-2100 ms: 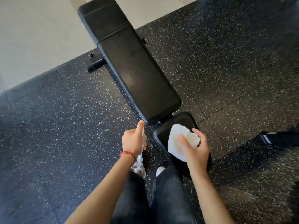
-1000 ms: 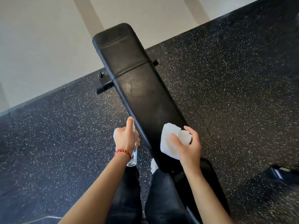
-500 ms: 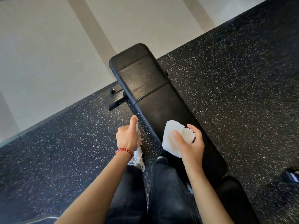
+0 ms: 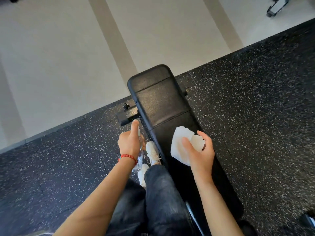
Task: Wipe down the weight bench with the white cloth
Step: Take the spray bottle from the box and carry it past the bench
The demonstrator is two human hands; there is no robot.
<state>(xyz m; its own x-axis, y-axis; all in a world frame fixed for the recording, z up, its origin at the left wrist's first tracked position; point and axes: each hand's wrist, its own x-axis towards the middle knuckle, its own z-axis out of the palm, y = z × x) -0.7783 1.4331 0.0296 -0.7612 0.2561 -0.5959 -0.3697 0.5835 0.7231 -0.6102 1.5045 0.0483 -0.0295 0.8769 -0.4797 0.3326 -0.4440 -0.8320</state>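
Observation:
A long black padded weight bench runs from the lower right up to the middle of the view. A folded white cloth is in my right hand, held over the middle of the bench pad; I cannot tell whether it touches the pad. My left hand, with a red bead bracelet on the wrist, is closed on a clear spray bottle just left of the bench, index finger raised on top. Most of the bottle is hidden behind the hand.
My legs in dark jeans and white shoes stand beside the bench's left edge. The bench's black base bar sticks out to the left. Speckled black rubber flooring meets a pale floor beyond. A wheeled object stands at the top right.
I have walked along the bench from its seat end toward the far end. Both hands kept their grips; the cloth went from the small seat pad to the long back pad.

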